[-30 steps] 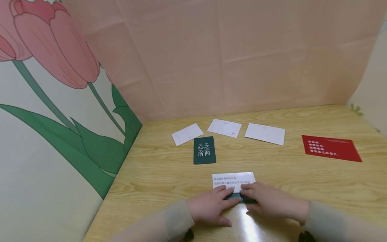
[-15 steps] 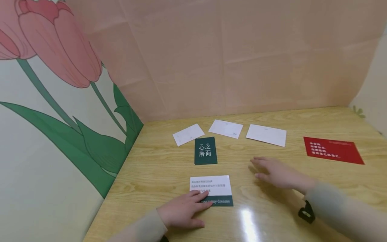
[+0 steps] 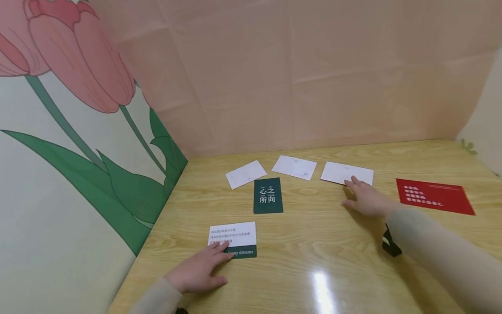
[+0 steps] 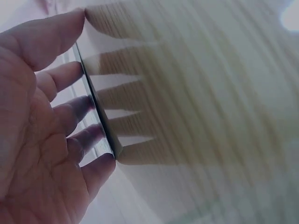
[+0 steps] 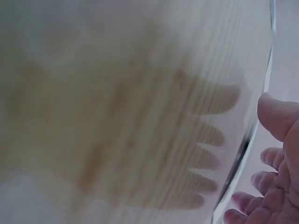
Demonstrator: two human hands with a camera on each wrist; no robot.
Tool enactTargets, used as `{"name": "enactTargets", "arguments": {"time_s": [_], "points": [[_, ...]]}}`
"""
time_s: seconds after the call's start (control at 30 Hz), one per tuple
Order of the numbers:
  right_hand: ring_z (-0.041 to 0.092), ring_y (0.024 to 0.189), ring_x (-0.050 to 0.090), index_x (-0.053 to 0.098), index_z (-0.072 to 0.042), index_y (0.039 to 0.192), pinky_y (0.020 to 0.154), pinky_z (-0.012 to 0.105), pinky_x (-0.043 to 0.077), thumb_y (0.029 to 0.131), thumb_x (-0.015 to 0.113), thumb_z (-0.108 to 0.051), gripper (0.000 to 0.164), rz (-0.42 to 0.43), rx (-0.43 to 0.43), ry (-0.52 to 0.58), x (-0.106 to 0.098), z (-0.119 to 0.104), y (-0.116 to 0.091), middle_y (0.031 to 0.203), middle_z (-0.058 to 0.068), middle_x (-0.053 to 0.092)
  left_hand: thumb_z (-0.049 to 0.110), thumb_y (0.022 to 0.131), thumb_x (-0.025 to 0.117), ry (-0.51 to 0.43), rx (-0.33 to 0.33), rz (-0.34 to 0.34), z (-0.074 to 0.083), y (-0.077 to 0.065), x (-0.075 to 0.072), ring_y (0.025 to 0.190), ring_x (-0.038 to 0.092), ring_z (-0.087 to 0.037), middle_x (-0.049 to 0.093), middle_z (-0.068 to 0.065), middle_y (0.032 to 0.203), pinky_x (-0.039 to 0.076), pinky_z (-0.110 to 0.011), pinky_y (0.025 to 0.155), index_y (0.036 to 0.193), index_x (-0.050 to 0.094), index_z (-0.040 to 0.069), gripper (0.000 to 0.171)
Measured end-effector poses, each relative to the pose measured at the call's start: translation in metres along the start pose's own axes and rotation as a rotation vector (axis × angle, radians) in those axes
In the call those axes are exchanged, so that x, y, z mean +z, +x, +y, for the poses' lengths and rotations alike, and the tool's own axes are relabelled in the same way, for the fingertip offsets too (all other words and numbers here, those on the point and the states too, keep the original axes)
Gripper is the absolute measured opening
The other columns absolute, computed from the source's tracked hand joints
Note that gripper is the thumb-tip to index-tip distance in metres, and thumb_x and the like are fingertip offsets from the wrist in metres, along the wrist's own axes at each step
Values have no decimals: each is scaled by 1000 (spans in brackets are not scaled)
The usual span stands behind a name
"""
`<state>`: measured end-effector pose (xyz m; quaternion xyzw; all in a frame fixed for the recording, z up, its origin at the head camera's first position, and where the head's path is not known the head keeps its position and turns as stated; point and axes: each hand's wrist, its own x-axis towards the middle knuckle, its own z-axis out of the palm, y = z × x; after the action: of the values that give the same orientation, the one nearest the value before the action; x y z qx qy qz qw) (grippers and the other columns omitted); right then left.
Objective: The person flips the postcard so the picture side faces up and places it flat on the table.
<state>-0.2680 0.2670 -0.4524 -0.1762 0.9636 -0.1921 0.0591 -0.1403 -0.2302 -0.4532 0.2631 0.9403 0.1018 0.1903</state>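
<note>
A white-and-green card (image 3: 235, 233) printed with dark characters and "my dreams" lies flat at the front left of the table. My left hand (image 3: 198, 266) rests on its lower left part with fingers spread; in the left wrist view the fingertips (image 4: 100, 163) meet the card's thin edge. Farther back on the right, my right hand (image 3: 366, 198) reaches out, its fingertips overlapping the near edge of a plain white card (image 3: 347, 172). The right wrist view shows its fingers (image 5: 280, 116) loosely extended above the wood, their reflections below them.
Two more white cards (image 3: 246, 174) (image 3: 294, 167) lie along the back. A dark green card (image 3: 268, 196) with large white characters lies in front of them, and a red card (image 3: 435, 196) at the right. A pink cloth (image 3: 251, 78) hangs behind the table (image 3: 298, 279).
My left hand has slid the white-and-green card leftward. My right hand has left that card and moved back and right to the plain white card.
</note>
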Motion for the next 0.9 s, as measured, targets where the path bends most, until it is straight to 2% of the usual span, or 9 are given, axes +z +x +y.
{"name": "enactTargets", "arguments": {"time_s": [0.23,0.43,0.57,0.73,0.9], "points": [[64,129,12,24,11,146,104,69,14,95,58,-40,80,-31,23,-43,0,9,12,146,43,11,46,90,62,-89,-65,75,-35,-3,-5,143,21,-35,26,-5,157,27,-55,109,139,51,18,58],[66,129,7,21,3,150,100,74,11,96,52,-49,82,-54,65,-78,2,4,20,149,40,7,41,90,65,-137,-138,122,-67,1,-13,143,20,-37,26,-9,156,24,-57,109,138,52,14,57],[67,129,3,17,2,151,101,74,8,95,48,-55,85,-83,103,-63,0,2,23,149,40,2,37,90,66,-142,-182,133,-87,7,-20,143,18,-36,25,-9,157,22,-55,111,139,51,13,57],[67,129,2,18,4,150,103,71,6,97,44,-54,82,-132,107,-68,-1,0,23,147,44,3,32,89,67,-170,-223,136,-102,16,-30,143,19,-35,26,-10,156,21,-54,112,138,52,11,56],[68,128,6,23,4,149,101,74,10,97,42,-57,83,-165,106,-87,-2,-1,19,146,44,7,30,90,65,-184,-240,148,-112,25,-34,143,21,-35,26,-11,156,21,-53,112,138,52,10,54]]}}
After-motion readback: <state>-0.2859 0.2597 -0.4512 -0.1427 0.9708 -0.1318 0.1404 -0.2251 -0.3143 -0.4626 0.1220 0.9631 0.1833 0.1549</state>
